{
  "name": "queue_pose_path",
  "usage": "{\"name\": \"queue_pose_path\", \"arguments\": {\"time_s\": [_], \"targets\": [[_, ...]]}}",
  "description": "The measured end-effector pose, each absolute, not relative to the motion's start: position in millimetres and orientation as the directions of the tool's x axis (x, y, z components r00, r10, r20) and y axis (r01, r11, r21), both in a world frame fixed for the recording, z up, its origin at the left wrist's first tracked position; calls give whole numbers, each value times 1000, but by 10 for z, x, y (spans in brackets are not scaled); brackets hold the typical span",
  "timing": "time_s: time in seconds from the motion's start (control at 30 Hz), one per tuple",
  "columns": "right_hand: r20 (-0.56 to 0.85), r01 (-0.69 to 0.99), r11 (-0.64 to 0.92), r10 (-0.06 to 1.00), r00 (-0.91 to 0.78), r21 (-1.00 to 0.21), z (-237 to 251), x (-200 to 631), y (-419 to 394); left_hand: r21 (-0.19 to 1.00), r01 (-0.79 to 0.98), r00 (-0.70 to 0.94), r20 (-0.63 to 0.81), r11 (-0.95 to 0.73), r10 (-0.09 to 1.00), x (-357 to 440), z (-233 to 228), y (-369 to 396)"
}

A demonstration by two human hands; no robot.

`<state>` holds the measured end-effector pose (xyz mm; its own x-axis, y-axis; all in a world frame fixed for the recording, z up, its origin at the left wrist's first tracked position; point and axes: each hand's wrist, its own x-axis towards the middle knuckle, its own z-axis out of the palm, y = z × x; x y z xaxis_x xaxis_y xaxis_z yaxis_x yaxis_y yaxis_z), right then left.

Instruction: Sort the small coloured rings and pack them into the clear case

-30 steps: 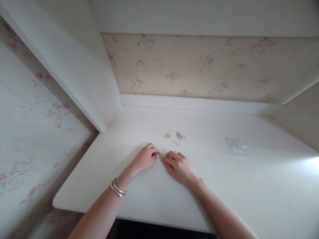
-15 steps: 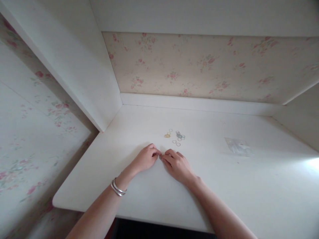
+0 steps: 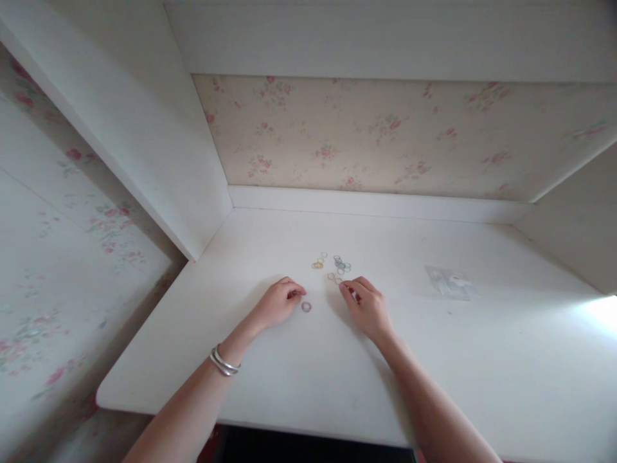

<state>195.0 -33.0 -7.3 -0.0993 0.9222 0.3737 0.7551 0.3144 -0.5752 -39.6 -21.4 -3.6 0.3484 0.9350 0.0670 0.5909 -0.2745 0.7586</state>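
Note:
My left hand [image 3: 279, 302] rests on the white tabletop with its fingers curled and its thumb and forefinger close together. Whether anything is between them is too small to tell. Just beside its fingertips lies a small stack of pinkish rings [image 3: 306, 307]. My right hand [image 3: 367, 307] has its thumb and forefinger pinched at the edge of a thin ring [image 3: 338, 281]. Another loose ring [image 3: 331, 276] lies to the left of that one. Beyond my hands are a cluster of silver rings [image 3: 340, 264] and a small pile of gold rings [image 3: 317, 265].
A clear plastic bag [image 3: 450, 283] with whitish contents lies to the right on the white desk [image 3: 270, 386]. White panels [image 3: 202, 173] enclose the desk at the left and back. A dark gap [image 3: 313, 445] shows below the front edge.
My hands have moved apart. The right hand went up and right to a loose ring, and the pinkish ring stack now shows on the desk where the fingertips met. The view shifted slightly.

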Motion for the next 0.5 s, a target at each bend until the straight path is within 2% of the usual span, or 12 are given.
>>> {"name": "queue_pose_path", "arguments": {"time_s": [0.07,0.17,0.37,0.5], "targets": [[350,787,229,937,-18,-572,-111,2090,-251,739,610,355,69,-286,932,-319,-23,-163],[303,815,172,953,4,-554,-159,2190,-184,693,641,385,80,-329,919,-136,19,-55],[274,848,211,958,-81,-485,-147,2148,-212,573,696,442,131,-431,888,184,43,200],[253,858,203,963,-89,-472,-133,2152,-214,558,691,489,108,-460,866,232,-20,307]]}}
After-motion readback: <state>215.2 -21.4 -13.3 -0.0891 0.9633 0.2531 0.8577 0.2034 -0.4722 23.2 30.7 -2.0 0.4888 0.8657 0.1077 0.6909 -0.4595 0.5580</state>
